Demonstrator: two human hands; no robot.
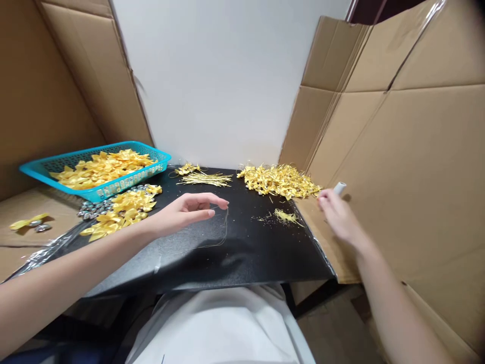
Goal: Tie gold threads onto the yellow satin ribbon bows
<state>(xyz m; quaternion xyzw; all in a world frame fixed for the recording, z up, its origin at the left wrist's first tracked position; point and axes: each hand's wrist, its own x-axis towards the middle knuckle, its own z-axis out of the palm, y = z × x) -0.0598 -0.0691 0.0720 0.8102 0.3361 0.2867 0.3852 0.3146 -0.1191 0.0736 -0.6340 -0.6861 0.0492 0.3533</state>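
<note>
- White cloth garment (223, 328), in the lap, at the table's near edge.
- Black tabletop (265, 263), bearing scattered specks.
- Fine thread (223, 241), hanging from the left fingertips in a loop above the tabletop.
- Left hand (195, 208), palm down, thumb and forefinger apart; whether the thread is pinched cannot be told.
- Right hand (337, 215), blurred, fingers curled at the table's right side; its grip cannot be told.
- White tube (340, 188), just beyond the right hand; contact unclear.
- Yellow strand tangle (287, 216), between the hands.
- Yellow ribbon bows (123, 210), left, against silver beads (93, 210).
- Turquoise basket (131, 180), filled with yellow ribbon pieces (104, 168).
- Yellow strips (206, 179), laid together, beside a heap of beaded yellow bows (278, 180).
</note>
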